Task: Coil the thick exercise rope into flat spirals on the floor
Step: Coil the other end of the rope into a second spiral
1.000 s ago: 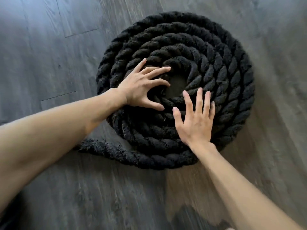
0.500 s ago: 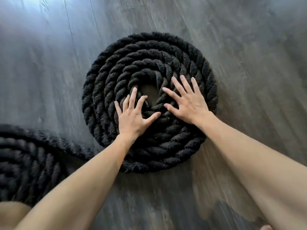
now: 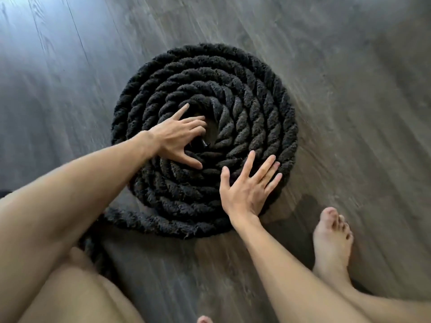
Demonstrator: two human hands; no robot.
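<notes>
A rope point(image 3: 245, 94) spiral lies flat on the floor point(image 3: 349, 89); the left hand point(image 3: 179, 136), fingers spread, presses its centre, the right hand point(image 3: 247, 190) lies spread flat on the near turns: winding seems under way, and next the loose tail point(image 3: 130, 217) needs drawing round.

Open hands point(image 3: 177, 136) on coiled rope point(image 3: 245, 108)

The left hand point(image 3: 173, 138) and right hand point(image 3: 242, 197) lie flat, fingers point(image 3: 262, 173) spread.
</notes>
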